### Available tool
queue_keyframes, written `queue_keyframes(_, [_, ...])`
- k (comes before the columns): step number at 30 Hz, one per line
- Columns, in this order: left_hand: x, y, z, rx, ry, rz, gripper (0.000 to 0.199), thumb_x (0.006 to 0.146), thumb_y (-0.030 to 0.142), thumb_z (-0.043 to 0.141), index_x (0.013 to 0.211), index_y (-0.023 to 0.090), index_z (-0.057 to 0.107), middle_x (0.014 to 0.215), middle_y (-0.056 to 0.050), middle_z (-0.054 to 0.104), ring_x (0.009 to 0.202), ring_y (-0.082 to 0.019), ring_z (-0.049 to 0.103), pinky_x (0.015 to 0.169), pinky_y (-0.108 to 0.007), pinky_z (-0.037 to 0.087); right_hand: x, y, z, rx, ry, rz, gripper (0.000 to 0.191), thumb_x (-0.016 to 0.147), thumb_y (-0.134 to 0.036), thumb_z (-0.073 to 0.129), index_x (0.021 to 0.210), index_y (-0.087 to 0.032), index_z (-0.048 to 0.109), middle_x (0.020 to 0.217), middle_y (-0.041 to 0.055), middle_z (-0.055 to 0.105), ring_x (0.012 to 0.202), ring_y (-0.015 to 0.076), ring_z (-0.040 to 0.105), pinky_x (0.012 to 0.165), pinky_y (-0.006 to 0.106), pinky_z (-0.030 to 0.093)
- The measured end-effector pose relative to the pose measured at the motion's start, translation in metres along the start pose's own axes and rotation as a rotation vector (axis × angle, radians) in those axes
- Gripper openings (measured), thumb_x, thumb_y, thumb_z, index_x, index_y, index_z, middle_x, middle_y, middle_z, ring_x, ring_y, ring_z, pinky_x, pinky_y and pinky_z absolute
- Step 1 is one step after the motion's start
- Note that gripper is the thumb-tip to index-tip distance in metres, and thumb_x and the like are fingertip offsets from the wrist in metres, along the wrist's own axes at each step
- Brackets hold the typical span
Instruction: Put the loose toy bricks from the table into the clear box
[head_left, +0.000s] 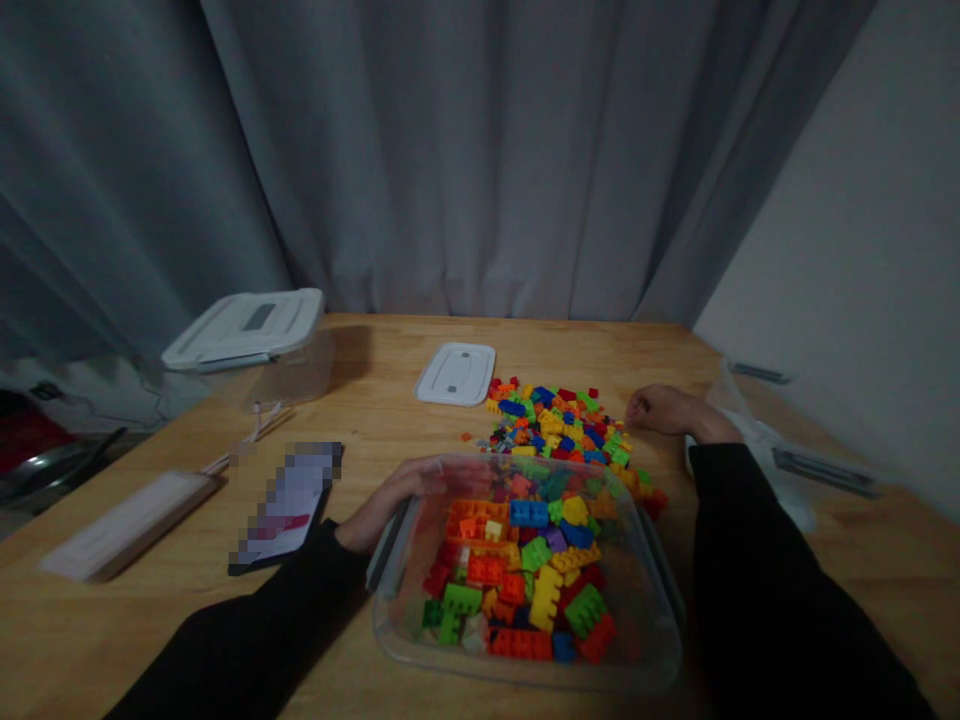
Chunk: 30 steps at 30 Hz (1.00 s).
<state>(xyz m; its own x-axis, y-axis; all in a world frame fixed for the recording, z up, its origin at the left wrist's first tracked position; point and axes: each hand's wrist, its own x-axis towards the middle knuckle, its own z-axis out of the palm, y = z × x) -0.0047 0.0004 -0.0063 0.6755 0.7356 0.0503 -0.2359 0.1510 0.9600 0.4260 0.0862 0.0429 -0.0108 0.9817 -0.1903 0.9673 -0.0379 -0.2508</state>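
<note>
A clear plastic bin (592, 678) with toy building bricks (487, 570) inside stands right in front of me. My left hand (401, 500) is closed on its far left corner, the fingertips partly hidden by the cloudy wall. Behind the bin spreads a pile of mixed bricks (555, 425) in several colours, lying loose on the table. At the pile's right edge is my right hand (666, 412), its fingers curled together. Whatever may be between those fingers is too small to make out.
A white lid (456, 374) lies beyond the pile. On the left are a lidded clear box (292, 365), a phone (289, 505) and a pale oblong case (131, 522) with a cord. Another clear container (780, 480) stands at the right, by the wall. A curtain (480, 160) hangs behind the wooden table (375, 420).
</note>
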Motion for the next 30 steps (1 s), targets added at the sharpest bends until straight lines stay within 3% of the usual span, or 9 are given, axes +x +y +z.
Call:
queue_keyframes(4, [0.0,0.001,0.0,0.011,-0.01,0.013,0.053,0.085,0.02,0.048,0.133,0.009,0.068,0.137,-0.02,0.068,0.132,-0.038,0.06,0.121,-0.059,0.027,0.0,-0.002,0.004,0.049,-0.037,0.046,0.009,0.073,-0.017,0.073,0.082,-0.017,0.072,0.089,0.0095,0.076,0.082,0.0219,0.068,0.067,0.029,0.049])
queue_keyframes(9, [0.002,0.001,0.0,-0.018,-0.014,0.022,0.053,0.083,0.02,0.051,0.132,0.009,0.068,0.138,-0.02,0.068,0.131,-0.039,0.06,0.12,-0.062,0.028,-0.008,-0.005,0.01,0.166,-0.146,0.137,0.017,0.077,-0.021,0.073,0.092,-0.018,0.065,0.077,0.0051,0.073,0.065,0.017,0.068,0.057,0.027,0.052])
queue_keyframes(16, [0.002,0.004,0.003,-0.024,-0.004,0.023,0.052,0.082,0.02,0.052,0.129,0.01,0.071,0.135,-0.02,0.07,0.127,-0.039,0.063,0.117,-0.062,0.033,-0.011,0.002,0.018,0.352,-0.319,0.252,0.041,0.064,-0.017,0.084,0.093,-0.024,0.056,0.075,-0.0015,0.07,0.068,0.0176,0.07,0.053,0.024,0.052])
queue_keyframes(25, [0.001,0.007,0.006,-0.002,-0.016,0.038,0.049,0.085,0.015,0.048,0.128,0.013,0.073,0.131,-0.013,0.073,0.126,-0.035,0.065,0.117,-0.052,0.037,0.005,0.007,0.024,0.263,-0.247,0.217,0.036,0.07,-0.006,0.075,0.096,-0.021,0.056,0.072,-0.0022,0.066,0.061,0.0138,0.065,0.053,0.022,0.05])
queue_keyframes(30, [0.002,0.006,0.005,-0.009,-0.008,0.038,0.049,0.083,0.016,0.05,0.126,0.012,0.073,0.131,-0.014,0.073,0.124,-0.036,0.066,0.116,-0.054,0.037,0.005,0.007,0.023,0.216,-0.221,0.168,0.037,0.068,-0.002,0.072,0.098,-0.02,0.06,0.083,0.0002,0.069,0.064,0.0117,0.063,0.055,0.022,0.047])
